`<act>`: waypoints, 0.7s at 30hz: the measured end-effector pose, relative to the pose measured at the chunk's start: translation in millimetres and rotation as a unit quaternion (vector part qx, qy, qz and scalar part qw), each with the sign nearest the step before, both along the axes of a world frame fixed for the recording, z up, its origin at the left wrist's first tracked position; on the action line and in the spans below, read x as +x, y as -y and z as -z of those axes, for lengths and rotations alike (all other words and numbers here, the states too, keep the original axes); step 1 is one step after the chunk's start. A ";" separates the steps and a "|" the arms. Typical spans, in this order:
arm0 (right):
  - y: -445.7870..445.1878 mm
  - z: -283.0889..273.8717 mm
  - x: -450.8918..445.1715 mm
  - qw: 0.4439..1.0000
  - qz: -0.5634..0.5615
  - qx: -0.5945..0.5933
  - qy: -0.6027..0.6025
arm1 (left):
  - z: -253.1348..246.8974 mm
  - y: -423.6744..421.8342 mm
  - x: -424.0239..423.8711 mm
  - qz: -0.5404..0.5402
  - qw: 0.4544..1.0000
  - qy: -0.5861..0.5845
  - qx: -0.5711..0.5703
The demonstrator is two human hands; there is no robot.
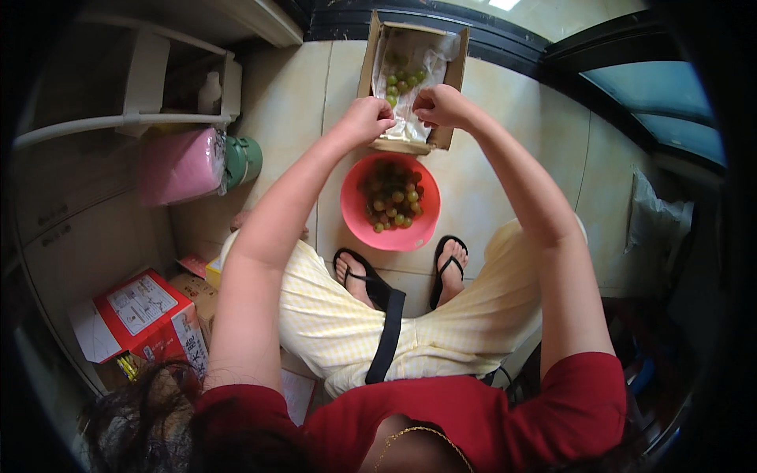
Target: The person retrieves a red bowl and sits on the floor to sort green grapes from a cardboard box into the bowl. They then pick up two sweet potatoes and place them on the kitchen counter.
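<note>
A cardboard box (456, 74) stands on the tiled floor before me, lined with a clear plastic bag (434, 68). Green grapes (404, 80) lie inside on the plastic. My left hand (371, 120) is over the box's near left side, thumb and fingertips close together. Across from it, over the near right side, my right hand (440, 108) has its fingers curled inward. Whether either hand pinches the plastic or a grape is too small to tell. Nearer to me, a red plastic bowl (358, 222) holds a heap of green and brownish grapes (397, 198).
My feet in black flip-flops (450, 266) flank the bowl's near side. To the left are a pink wrapped pack (180, 165), a green container (243, 161) and a red carton (139, 313). A dark door frame (514, 44) borders the floor behind the box. A plastic bag (656, 216) lies at right.
</note>
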State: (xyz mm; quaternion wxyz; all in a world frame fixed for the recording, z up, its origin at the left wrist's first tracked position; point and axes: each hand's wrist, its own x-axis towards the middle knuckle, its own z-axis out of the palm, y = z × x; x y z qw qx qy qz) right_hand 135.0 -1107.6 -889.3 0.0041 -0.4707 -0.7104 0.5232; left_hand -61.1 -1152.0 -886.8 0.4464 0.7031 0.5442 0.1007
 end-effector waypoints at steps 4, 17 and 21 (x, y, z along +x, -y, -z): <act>-18.7 35.0 -19.3 0.963 0.080 0.255 0.021 | 44.0 -20.2 17.3 0.015 0.983 -0.107 0.148; -1.6 51.4 -42.9 0.944 0.179 0.224 0.165 | 56.7 -17.1 39.2 -0.040 0.972 -0.226 0.049; -2.5 65.2 -35.4 0.944 0.140 0.228 0.192 | 54.7 -17.6 32.7 -0.031 0.977 -0.209 0.040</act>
